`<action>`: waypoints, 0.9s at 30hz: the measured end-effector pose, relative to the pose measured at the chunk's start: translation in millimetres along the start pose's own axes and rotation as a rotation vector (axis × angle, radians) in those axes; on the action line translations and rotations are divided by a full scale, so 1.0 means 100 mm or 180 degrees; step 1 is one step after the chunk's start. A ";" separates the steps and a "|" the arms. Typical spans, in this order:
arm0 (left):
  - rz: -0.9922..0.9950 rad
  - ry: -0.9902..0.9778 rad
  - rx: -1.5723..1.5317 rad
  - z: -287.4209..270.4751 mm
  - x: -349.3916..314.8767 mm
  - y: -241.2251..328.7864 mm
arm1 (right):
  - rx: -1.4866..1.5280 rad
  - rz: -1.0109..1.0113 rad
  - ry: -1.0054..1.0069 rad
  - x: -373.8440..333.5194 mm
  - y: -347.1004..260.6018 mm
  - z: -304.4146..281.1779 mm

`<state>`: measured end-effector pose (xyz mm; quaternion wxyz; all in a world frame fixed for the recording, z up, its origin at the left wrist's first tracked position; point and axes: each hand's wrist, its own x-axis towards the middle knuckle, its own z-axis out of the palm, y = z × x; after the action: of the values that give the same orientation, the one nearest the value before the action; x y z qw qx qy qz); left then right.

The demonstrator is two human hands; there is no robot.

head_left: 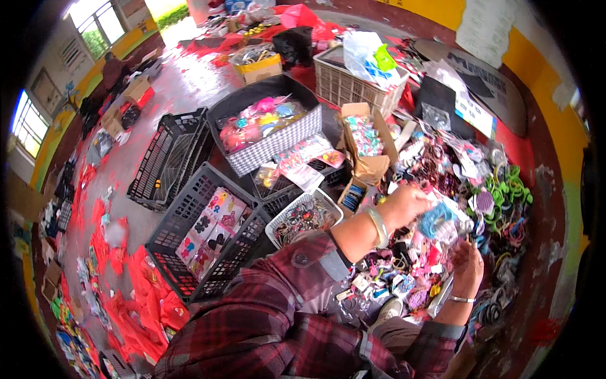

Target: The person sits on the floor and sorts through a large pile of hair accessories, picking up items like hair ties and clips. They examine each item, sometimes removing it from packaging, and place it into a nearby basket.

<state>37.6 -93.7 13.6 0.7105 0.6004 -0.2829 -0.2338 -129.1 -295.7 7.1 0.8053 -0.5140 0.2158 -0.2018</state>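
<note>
My left hand (407,207), with a pale bangle at the wrist, is closed at the edge of a clear packet of blue and whitish hair ties (435,221). The packet is held above a heap of small hair accessories (404,265). Just below and to the right of it is my right hand (467,264), a silver bracelet on its wrist. Its fingers are curled together, and what they pinch, if anything, is too small to make out. Bright green hair ties (505,196) lie on the heap beyond my right hand.
To my left stand a white basket of small trinkets (270,228), a black crate with carded hair clips (165,252) and another black crate (148,183). Farther off are a checkered bin (271,148), a cardboard box of packets (369,167) and a beige crate (353,88). Red sheeting (136,309) covers floor at left.
</note>
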 end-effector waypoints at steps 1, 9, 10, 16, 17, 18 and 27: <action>-0.0345 0.0258 0.0071 -0.18 -0.02 0.15 | -0.0191 0.0025 0.0127 -0.02 -0.03 0.11; 0.0194 0.2505 -0.0140 -2.53 -0.54 0.43 | -0.0826 0.0480 0.0123 0.22 0.38 0.20; 0.0241 0.2953 -0.0252 -2.92 -0.63 0.35 | -0.0819 0.0489 0.0135 0.27 0.49 0.22; 0.0471 0.3920 -0.1098 -4.17 -1.06 0.21 | -0.1002 0.0761 0.0309 0.43 0.87 0.20; 0.0413 0.4068 -0.1123 -4.27 -1.15 0.21 | -0.0981 0.0771 0.0337 0.43 0.91 0.26; 0.0286 0.4163 -0.1035 -4.53 -1.23 0.09 | -0.0956 0.0827 0.0316 0.42 0.92 0.31; -0.0546 0.4133 0.0117 -5.42 -1.75 -0.04 | -0.1311 0.1245 0.0156 0.51 1.14 0.38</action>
<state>279.9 414.1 -76.4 0.7054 0.6519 0.2485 0.1252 -54.4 -250.5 -90.3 0.7021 -0.6104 0.3667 -0.0069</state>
